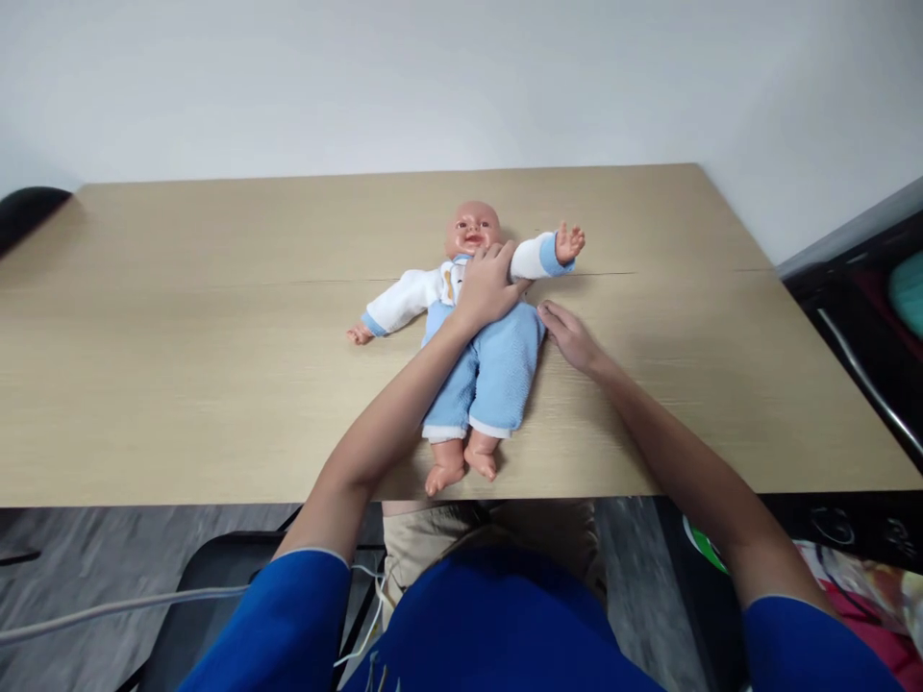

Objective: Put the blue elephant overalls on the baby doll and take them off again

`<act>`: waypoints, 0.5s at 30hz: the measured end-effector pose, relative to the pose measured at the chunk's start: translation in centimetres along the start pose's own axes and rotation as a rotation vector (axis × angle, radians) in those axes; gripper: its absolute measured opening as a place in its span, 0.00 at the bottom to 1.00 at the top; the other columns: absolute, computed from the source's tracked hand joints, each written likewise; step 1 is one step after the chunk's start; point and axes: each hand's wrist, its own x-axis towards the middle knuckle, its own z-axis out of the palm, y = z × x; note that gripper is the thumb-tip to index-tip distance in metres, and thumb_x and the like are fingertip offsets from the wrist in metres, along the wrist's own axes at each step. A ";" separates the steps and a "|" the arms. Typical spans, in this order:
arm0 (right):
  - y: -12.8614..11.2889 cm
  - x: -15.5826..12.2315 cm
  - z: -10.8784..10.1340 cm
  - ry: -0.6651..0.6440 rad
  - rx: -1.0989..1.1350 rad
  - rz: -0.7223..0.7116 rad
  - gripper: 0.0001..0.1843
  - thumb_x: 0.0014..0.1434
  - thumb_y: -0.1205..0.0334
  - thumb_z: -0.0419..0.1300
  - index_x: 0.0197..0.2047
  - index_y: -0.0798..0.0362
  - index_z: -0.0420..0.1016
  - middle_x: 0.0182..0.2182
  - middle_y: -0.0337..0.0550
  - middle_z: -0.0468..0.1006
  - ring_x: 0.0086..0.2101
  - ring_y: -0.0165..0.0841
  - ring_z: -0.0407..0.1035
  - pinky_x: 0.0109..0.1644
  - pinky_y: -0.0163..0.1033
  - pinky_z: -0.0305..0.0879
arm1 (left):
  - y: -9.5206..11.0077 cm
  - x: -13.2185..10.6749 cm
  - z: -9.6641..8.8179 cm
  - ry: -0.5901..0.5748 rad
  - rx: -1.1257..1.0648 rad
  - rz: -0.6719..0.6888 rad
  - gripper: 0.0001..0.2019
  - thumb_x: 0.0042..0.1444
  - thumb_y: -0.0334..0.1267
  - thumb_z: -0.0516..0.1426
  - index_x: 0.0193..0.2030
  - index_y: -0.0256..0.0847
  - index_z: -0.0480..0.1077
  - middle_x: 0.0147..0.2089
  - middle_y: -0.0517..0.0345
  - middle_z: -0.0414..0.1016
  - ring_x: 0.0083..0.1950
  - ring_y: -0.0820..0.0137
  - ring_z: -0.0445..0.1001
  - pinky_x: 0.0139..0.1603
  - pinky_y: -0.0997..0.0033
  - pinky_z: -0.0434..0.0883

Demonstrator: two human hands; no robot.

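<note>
Clasping one doll (497, 370) at its chest, the left hand (490, 284) holds it on one table (180, 336); right hand (569, 334) grip released.

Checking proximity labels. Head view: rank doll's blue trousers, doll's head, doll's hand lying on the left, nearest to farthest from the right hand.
1. Blue trousers, just left of the right hand.
2. Doll's head, up and left.
3. Doll's hand, farthest left.
</note>
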 end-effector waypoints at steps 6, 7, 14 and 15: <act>0.2 2.8 1.3 0.021 0.268 0.128 0.42 0.54 0.12 0.73 0.40 0.41 0.68 0.31 0.33 0.66 0.32 0.37 0.63 0.36 0.43 0.64 | 0.8 -0.3 -0.5 -0.012 0.024 0.001 0.23 0.75 0.49 0.66 0.71 0.42 0.80 0.69 0.34 0.87 0.72 0.37 0.81 0.78 0.35 0.74; 0.3 3.2 1.5 0.025 0.276 0.116 0.42 0.52 0.12 0.74 0.41 0.41 0.69 0.32 0.33 0.68 0.34 0.38 0.65 0.38 0.43 0.65 | 0.8 -0.3 -0.6 -0.009 0.022 -0.001 0.23 0.75 0.49 0.66 0.71 0.42 0.80 0.69 0.34 0.87 0.72 0.37 0.81 0.78 0.36 0.74; 1.1 2.5 1.4 0.222 0.102 0.082 0.41 0.58 0.12 0.72 0.45 0.41 0.73 0.34 0.37 0.73 0.39 0.41 0.71 0.47 0.47 0.72 | 1.2 -0.4 -1.0 -0.018 -0.001 -0.008 0.24 0.77 0.52 0.66 0.72 0.41 0.80 0.69 0.31 0.86 0.73 0.34 0.80 0.77 0.34 0.75; 1.3 2.3 1.1 0.281 0.078 0.095 0.40 0.59 0.13 0.71 0.45 0.42 0.72 0.34 0.37 0.73 0.38 0.41 0.70 0.46 0.47 0.72 | 1.4 -0.5 -1.1 -0.022 0.005 -0.005 0.25 0.77 0.52 0.66 0.72 0.41 0.79 0.70 0.31 0.86 0.74 0.34 0.80 0.77 0.34 0.75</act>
